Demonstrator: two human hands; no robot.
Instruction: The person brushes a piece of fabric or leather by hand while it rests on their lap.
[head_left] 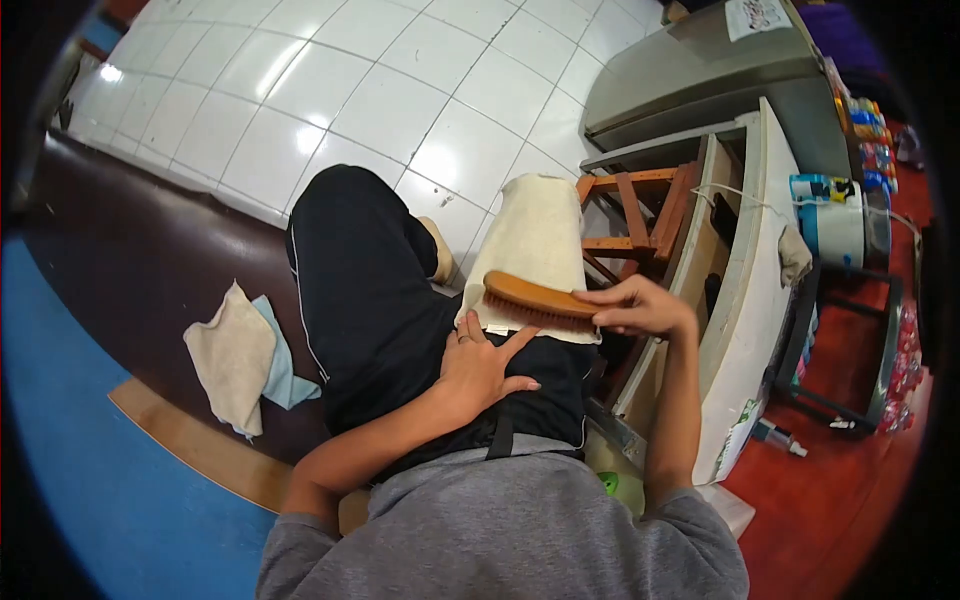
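Note:
A cream cloth (530, 225) lies draped over my right thigh and knee. My right hand (640, 306) grips one end of a wooden brush (540, 296), its dark bristles turned down toward the cloth. My left hand (478, 368) rests with fingers spread at the cloth's near edge, fingertips on the fabric. Between the left fingers and the brush, a small white label (497, 329) shows on that edge. Black trousers (360, 300) cover my legs beneath.
On the brown seat (150, 240) to my left lie a beige cloth (235, 360) and a light blue cloth (285, 370). A wooden stool (640, 215) and an open drawer (705, 270) stand close on my right. White tiles (400, 110) cover the floor ahead.

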